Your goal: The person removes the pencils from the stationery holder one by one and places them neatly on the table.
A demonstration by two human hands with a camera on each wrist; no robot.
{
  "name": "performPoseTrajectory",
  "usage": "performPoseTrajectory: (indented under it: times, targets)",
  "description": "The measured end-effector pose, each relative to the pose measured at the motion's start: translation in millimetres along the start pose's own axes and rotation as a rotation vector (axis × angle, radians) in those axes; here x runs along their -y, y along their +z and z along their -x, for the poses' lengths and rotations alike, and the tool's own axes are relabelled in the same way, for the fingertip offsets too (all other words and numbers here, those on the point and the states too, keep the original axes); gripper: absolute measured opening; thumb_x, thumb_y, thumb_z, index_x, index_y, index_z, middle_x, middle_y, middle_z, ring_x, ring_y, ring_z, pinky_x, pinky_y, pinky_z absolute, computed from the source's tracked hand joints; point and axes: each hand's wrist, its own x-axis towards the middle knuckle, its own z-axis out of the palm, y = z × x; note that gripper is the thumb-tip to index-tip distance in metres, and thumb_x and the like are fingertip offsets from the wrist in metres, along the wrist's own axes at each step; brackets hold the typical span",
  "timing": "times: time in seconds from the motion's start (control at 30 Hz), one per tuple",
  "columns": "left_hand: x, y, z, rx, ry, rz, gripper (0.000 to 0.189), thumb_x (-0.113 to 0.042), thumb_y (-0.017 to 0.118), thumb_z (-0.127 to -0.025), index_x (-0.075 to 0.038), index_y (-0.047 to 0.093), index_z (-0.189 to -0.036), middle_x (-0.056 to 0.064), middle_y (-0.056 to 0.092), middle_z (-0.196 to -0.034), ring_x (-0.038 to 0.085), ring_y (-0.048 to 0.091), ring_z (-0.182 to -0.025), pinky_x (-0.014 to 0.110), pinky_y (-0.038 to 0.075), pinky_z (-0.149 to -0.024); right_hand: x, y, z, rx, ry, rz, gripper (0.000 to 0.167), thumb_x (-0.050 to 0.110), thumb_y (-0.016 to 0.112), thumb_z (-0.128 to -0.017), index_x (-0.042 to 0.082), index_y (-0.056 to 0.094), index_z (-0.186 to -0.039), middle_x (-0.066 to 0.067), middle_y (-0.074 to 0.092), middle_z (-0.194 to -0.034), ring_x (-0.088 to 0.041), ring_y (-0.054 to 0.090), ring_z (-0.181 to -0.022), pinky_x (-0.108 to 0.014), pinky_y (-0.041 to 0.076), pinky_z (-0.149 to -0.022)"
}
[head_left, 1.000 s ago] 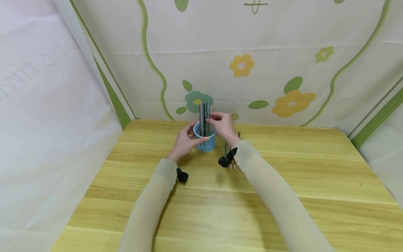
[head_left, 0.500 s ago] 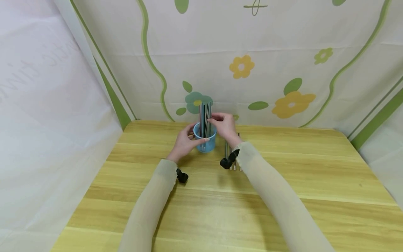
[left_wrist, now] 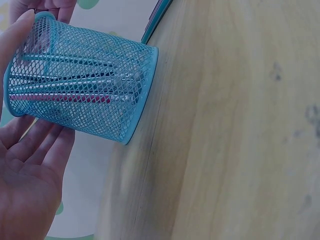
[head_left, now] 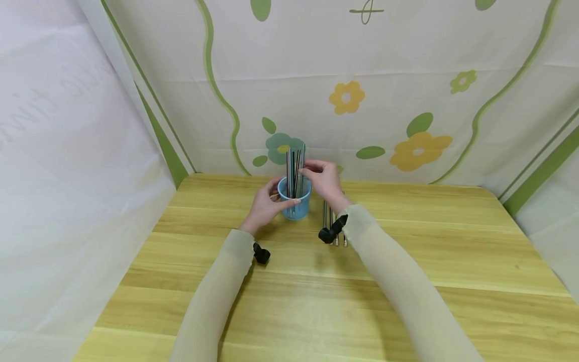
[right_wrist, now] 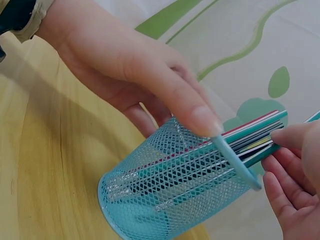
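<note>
A light blue mesh pen cup (head_left: 302, 208) stands upright near the table's back edge. My left hand (head_left: 261, 208) holds it from the left, thumb across the front of the rim and fingers behind. Several pencils (head_left: 290, 171) stand in the cup, with red, dark and teal barrels showing through the mesh in the left wrist view. At the rim's right side my right hand (head_left: 323, 180) pinches a teal pencil (right_wrist: 261, 155) between thumb and fingers. That pencil's lower end is inside the cup, as the right wrist view shows.
Several more pencils (head_left: 324, 213) lie side by side on the wooden table (head_left: 289, 311), right of the cup and partly under my right forearm. A flower-printed cloth (head_left: 289, 100) hangs just behind the table's back edge.
My right hand has shifted slightly right, and the teal pencil's top has moved a little up and right. The left hand keeps its hold on the pen cup.
</note>
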Motion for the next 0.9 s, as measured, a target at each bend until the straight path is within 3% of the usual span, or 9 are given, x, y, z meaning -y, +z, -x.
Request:
performPoseTrajectory:
  times: [0.27, 0.57, 0.9]
  targets:
    - [1.0, -0.7, -0.4, -0.003, 0.000, 0.001, 0.079, -0.028, 0.088, -0.083, -0.010, 0.048, -0.149, 0.009, 0.060, -0.133, 0.025, 0.060, -0.119, 0.041, 0.049, -0.103, 8.2, -2.5, 1.8, -0.014, -0.020, -0.056, 0.034, 0.020, 0.079, -0.093, 0.007, 0.073, -0.123, -0.006, 0.073, -0.112, -0.020, 0.066, -0.104, -0.030, 0.056, -0.087]
    - [0.1, -0.8, -1.6, -0.006, -0.005, -0.015, 0.080, -0.030, 0.089, -0.082, -0.009, 0.048, -0.149, 0.008, 0.060, -0.133, 0.024, 0.059, -0.119, 0.039, 0.049, -0.104, 21.9, -7.5, 2.9, -0.040, -0.059, -0.178, 0.036, 0.021, 0.079, -0.093, 0.002, 0.072, -0.124, -0.008, 0.072, -0.111, -0.021, 0.068, -0.101, -0.037, 0.056, -0.091]
    - [-0.5, 0.5, -0.9, -0.009, 0.006, -0.022, 0.077, -0.029, 0.089, -0.082, -0.011, 0.050, -0.147, 0.003, 0.061, -0.130, 0.019, 0.060, -0.117, 0.036, 0.049, -0.102, 38.3, -21.2, 5.2, -0.094, -0.093, -0.248, 0.036, 0.020, 0.079, -0.092, 0.003, 0.072, -0.123, -0.007, 0.073, -0.111, -0.020, 0.070, -0.098, -0.031, 0.056, -0.088]
